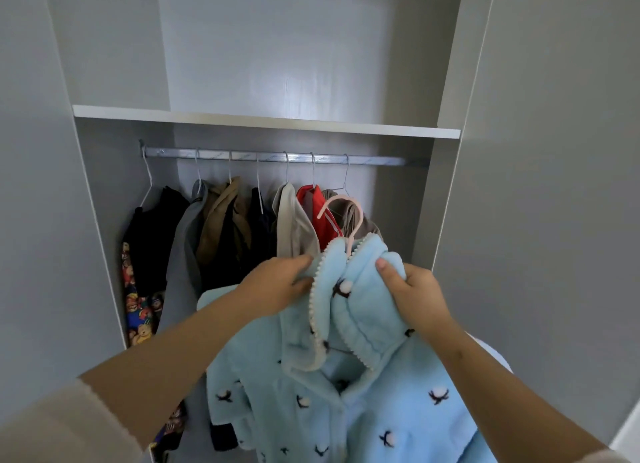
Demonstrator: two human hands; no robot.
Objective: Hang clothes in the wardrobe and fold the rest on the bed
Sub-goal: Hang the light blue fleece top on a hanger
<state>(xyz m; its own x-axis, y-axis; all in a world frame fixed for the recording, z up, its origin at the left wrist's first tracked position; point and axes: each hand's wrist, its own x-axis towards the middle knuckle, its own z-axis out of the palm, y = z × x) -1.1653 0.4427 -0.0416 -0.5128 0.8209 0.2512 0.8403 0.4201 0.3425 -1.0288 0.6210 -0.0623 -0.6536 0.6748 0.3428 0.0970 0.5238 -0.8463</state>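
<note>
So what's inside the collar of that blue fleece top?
A pink hanger: its hook sticks out above the blue fleece top. Its shoulders are hidden by fabric.

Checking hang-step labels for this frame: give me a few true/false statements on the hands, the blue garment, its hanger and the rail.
1. The left hand and the right hand both grip the light blue garment near its collar. True.
2. The pink hanger is hooked on the rail. False: its hook sticks up out of the collar and sits below the rail, in front of the hung clothes.
3. The right end of the rail carries no hanger. True.
4. The red garment hangs leftmost. False: the black garment is leftmost, and the red one hangs toward the right.
</note>
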